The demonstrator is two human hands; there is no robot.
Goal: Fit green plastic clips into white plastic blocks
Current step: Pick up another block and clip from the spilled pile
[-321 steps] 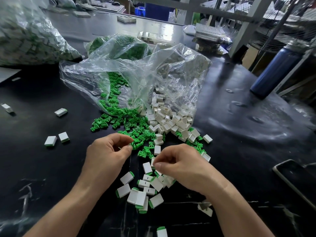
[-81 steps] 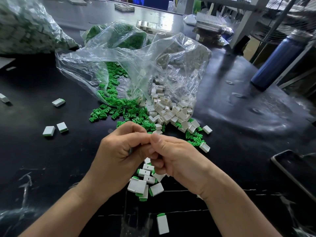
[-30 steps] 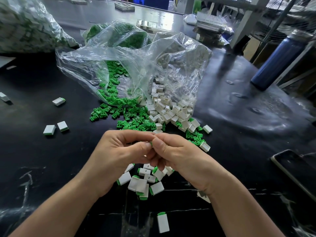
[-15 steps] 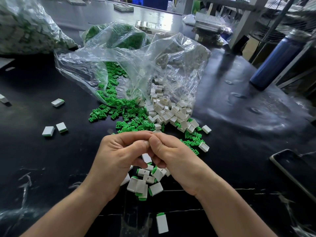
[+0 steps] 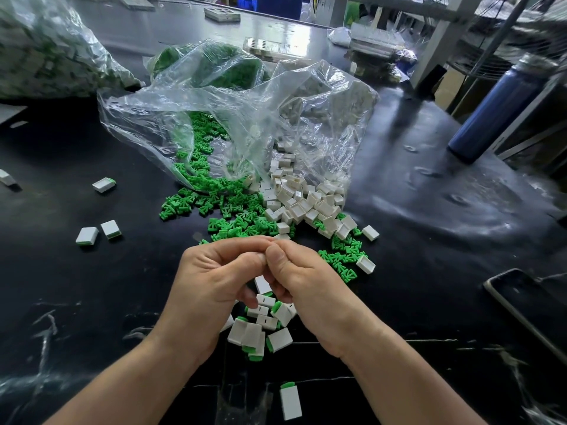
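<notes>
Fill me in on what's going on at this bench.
A person is assembling small parts by hand. The left hand and right hand are pinched together fingertip to fingertip above the black table. Whatever they hold is hidden by the fingers. Loose green clips and white blocks spill from a clear plastic bag just beyond. A small heap of finished blocks, green showing at one end, lies under the hands.
</notes>
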